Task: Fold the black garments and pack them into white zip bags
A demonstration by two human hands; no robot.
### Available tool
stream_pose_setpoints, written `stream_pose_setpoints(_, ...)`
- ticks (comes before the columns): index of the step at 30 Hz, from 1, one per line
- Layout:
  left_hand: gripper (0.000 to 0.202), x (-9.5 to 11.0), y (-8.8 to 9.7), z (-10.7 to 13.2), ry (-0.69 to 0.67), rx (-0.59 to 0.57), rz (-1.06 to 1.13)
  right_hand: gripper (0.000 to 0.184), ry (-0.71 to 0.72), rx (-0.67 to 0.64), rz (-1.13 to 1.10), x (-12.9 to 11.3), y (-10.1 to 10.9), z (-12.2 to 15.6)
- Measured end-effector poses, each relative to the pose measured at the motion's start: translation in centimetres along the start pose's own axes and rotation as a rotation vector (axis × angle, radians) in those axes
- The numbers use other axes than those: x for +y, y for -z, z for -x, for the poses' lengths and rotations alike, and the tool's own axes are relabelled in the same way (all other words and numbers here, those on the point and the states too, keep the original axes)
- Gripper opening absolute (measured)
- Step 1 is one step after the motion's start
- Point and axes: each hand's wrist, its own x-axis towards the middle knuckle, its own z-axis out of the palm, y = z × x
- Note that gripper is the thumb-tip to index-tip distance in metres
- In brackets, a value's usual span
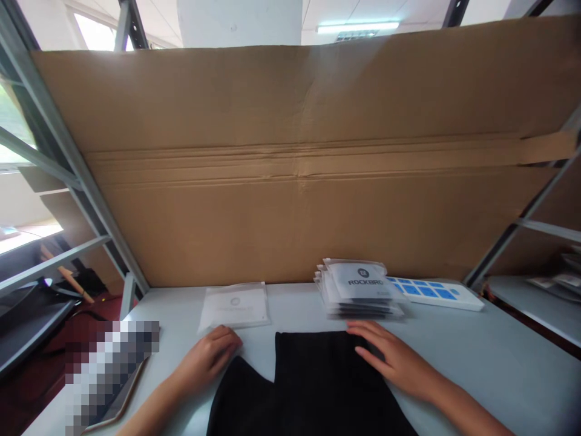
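Note:
A black fabric garment point(313, 381) lies flat on the pale grey table point(481, 345), its top edge stepped. My right hand point(394, 358) rests palm down on the garment's upper right corner, holding nothing, just below a stack of clear packets point(358, 289) printed with a ROCKBRO label. My left hand point(207, 357) lies on the table beside the garment, holding nothing. Its fingertips are close to a clear plastic sleeve with a white insert point(235, 307). The lower part of the garment runs out of view.
A blue-and-white printed card or box point(433, 292) lies right of the stack. A large cardboard sheet point(295, 163) stands along the table's back edge, between grey metal shelf uprights point(68, 163). A pixelated, unreadable object point(111, 369) covers the table's left edge. A lower shelf point(535, 309) holds papers at right.

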Motion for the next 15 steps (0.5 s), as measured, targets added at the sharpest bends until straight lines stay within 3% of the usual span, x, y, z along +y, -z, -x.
stream_pose_setpoints(15,0.026,-0.12,-0.35,-0.04,-0.02,0.054,-0.007,0.03,-0.014,0.108,0.035,1.03,-0.87,0.19)
